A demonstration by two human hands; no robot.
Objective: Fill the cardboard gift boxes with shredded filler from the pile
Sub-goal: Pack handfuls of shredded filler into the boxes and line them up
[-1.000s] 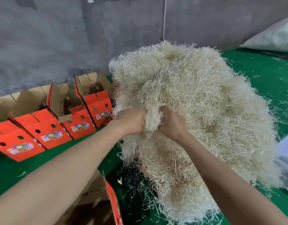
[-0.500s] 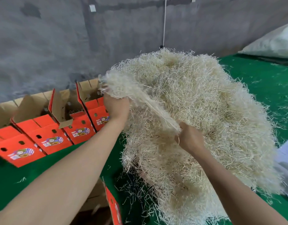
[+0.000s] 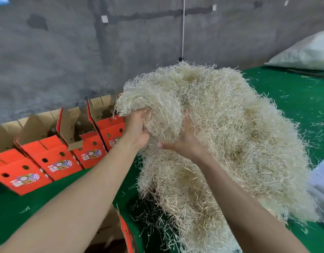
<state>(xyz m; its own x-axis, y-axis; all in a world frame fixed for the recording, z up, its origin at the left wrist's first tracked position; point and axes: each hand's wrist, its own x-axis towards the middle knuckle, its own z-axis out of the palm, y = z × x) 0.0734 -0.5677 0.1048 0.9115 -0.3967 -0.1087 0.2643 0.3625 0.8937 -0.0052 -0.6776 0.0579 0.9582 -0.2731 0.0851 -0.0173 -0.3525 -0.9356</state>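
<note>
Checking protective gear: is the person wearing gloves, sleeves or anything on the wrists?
No. The left hand and right hand are ungloved. The left forearm and right forearm are uncovered to the frame edge; no sleeve, watch or band shows.

Two bare forearms (image 3: 84, 189), bare left hand (image 3: 137, 130), bare right hand (image 3: 185, 143), slender wrists (image 3: 201, 154)

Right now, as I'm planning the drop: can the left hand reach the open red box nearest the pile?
Probably yes: the left hand, gripping a clump of filler, is right beside that red box, whose flaps stand open, and nothing lies between them.
</note>
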